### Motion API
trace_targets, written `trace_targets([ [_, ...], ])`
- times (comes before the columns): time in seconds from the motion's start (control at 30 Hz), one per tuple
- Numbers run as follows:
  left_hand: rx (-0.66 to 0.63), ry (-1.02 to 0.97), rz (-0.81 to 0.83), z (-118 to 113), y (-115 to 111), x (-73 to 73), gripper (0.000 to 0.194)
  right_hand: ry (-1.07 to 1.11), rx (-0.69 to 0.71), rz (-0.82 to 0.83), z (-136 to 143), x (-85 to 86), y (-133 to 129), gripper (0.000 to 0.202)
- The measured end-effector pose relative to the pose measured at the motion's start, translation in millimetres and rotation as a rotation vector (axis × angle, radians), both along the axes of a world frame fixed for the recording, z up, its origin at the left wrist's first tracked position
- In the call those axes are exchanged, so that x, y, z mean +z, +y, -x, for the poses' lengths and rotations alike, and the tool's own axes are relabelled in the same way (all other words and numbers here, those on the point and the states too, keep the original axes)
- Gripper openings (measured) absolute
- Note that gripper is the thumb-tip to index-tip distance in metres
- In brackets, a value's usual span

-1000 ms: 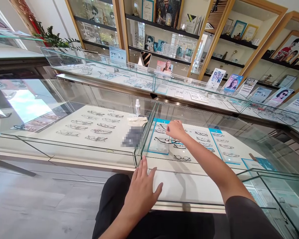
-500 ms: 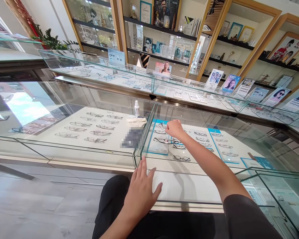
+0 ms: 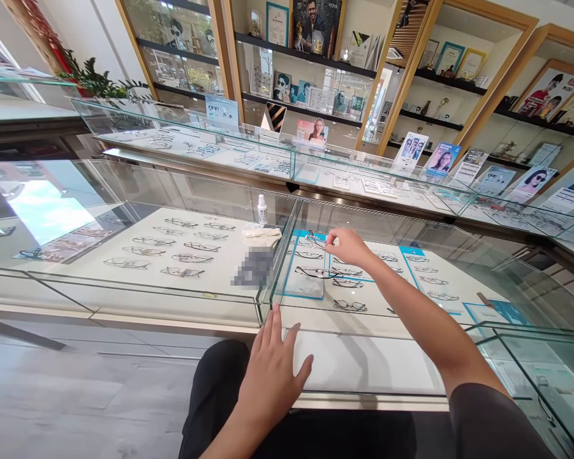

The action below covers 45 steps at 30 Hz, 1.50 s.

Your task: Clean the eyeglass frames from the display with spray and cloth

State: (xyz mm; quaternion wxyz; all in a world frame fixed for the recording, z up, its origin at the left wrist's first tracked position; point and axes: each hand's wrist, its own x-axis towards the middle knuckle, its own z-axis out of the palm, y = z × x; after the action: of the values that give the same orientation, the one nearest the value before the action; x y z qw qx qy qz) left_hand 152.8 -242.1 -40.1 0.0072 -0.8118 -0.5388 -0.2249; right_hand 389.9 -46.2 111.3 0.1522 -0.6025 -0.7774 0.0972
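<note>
My right hand (image 3: 348,246) reaches over the right display case, fingers pinched on a dark pair of eyeglasses (image 3: 316,240), partly hidden by the fingers. Those glasses are above a blue-edged tray (image 3: 303,295) near the case's left end. Just nearer to me, a larger black-framed pair of glasses (image 3: 310,273) lies across the tray, a small tag on it. My left hand (image 3: 271,373) is open, fingers stretched out, its fingertips at the front glass edge where the two cases meet. It holds nothing.
Several eyeglasses (image 3: 349,306) lie in rows in the right case, and more frames (image 3: 186,272) in the left case. A white spray bottle (image 3: 262,210) and a folded cloth (image 3: 261,236) are near the glass divider. Another glass case (image 3: 536,363) borders the right side.
My right hand and forearm have shifted slightly right, and the eyeglasses at its fingers now show more clearly. My left hand has stayed nearly still.
</note>
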Motion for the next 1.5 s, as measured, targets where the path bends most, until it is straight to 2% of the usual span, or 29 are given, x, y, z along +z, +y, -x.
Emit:
trace_targets([
  [0.07,0.008,-0.008,0.009,-0.2,0.5,-0.8,0.056,0.162,0.108,0.092,-6.5,16.3,-27.0,0.008],
  [0.17,0.019,-0.01,0.036,-0.3,1.2,0.0,0.059,0.307,0.252,0.362,-17.0,32.7,-71.1,0.004],
  [0.23,0.023,-0.007,0.046,0.1,1.2,1.2,0.059,0.348,0.364,0.537,-24.2,35.3,-97.0,0.003],
  [0.3,0.028,-0.012,0.04,0.7,0.7,2.4,0.058,0.34,0.444,0.678,-31.4,30.9,-118.1,0.003],
  [0.37,0.035,-0.023,0.02,1.2,-0.2,3.6,0.055,0.296,0.451,0.772,-38.3,20.9,-135.1,0.006],
  [0.5,0.058,-0.044,-0.003,1.2,-1.2,5.4,0.053,0.179,0.321,0.806,-46.8,-10.5,-160.7,0.009],
  [0.67,0.048,-0.02,-0.032,0.4,-1.1,5.6,0.057,0.102,0.267,0.687,-45.2,-71.9,-169.7,0.011],
  [0.77,0.032,-0.009,-0.038,1.1,-1.3,5.4,0.057,0.047,0.252,0.524,-42.9,-117.6,-155.7,0.011],
  [0.87,0.026,-0.006,-0.027,1.9,-1.2,6.1,0.054,-0.02,0.235,0.263,-38.9,-159.1,-128.2,0.008],
  [0.93,0.024,-0.008,-0.02,2.0,-0.9,6.8,0.052,-0.073,0.219,0.099,-33.9,-180.7,-104.5,0.008],
  [1.0,0.021,-0.014,-0.014,1.6,-0.8,7.1,0.052,-0.084,0.194,0.038,-27.2,-197.3,-78.8,0.01],
  [1.27,0.038,-0.033,0.032,-0.5,-1.9,5.6,0.05,-0.106,0.112,-0.116,-2.1,-241.6,14.8,0.008],
  [1.5,0.036,-0.035,0.063,0.2,-2.7,4.0,0.049,-0.133,0.135,-0.202,19.5,-260.9,66.8,0.014],
])
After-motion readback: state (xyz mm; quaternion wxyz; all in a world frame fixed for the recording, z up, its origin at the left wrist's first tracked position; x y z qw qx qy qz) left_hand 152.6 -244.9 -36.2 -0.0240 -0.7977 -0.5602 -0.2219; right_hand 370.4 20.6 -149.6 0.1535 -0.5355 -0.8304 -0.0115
